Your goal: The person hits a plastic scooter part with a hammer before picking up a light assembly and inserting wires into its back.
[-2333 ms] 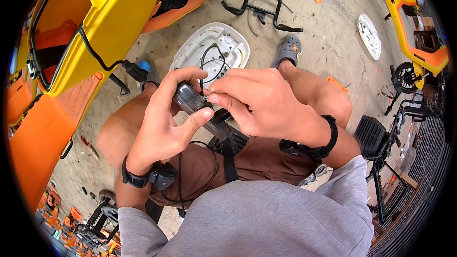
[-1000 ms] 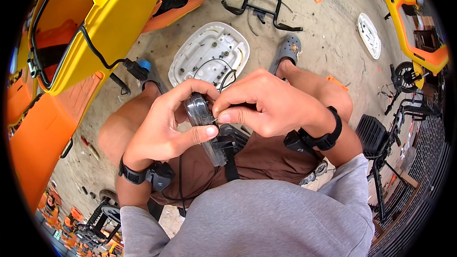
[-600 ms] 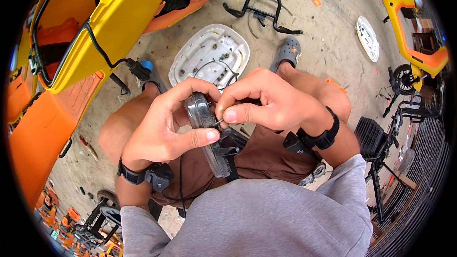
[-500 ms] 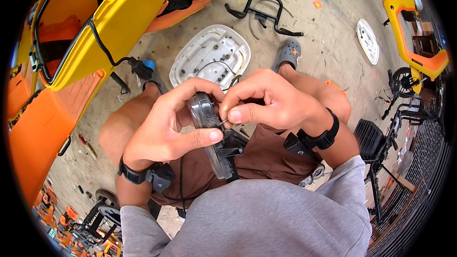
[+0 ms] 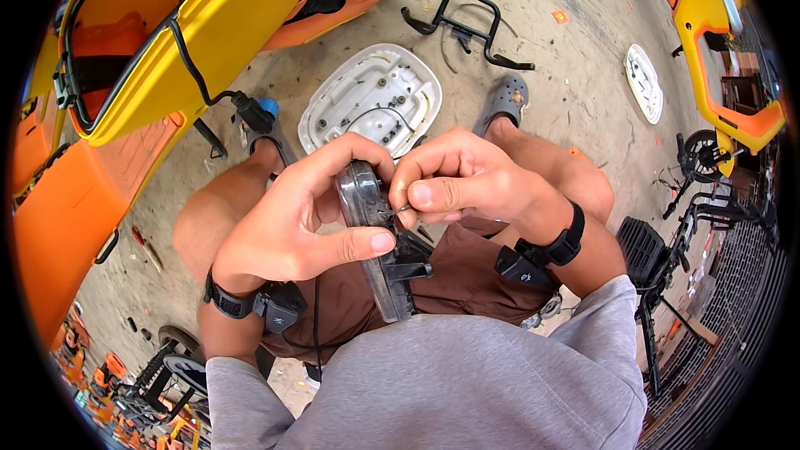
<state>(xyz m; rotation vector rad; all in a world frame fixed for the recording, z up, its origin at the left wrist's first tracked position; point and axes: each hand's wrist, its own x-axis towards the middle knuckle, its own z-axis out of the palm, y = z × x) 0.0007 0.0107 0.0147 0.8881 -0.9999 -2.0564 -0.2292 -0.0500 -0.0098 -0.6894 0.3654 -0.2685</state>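
Note:
My left hand [image 5: 287,221] is closed around a long, dark, see-through plastic part, perhaps a light housing [image 5: 363,192], with its thumb lying across the front. The part tilts over my lap, and a black bracket [image 5: 408,270] juts from its right side. Beside its upper end, my right hand [image 5: 471,183] pinches a thin dark piece [image 5: 401,210] between thumb and fingers. Whether that is a wire or a pin I cannot tell. Beyond both hands, a white plastic shell [image 5: 327,100] lies on the floor with small screws and a thin cable in it.
A yellow and orange vehicle body [image 5: 242,25] looms at the left. Ahead lies a black tube frame [image 5: 471,29]. At the right are a smaller white panel [image 5: 643,83], a yellow-orange scooter [image 5: 698,50] and a black bike-like frame [image 5: 658,283]. A red-handled tool [image 5: 147,248] lies by my left leg.
My right hand has shifted slightly right, away from the dark part, still pinching the thin piece. The left hand keeps its hold. The whole view has shifted a little.

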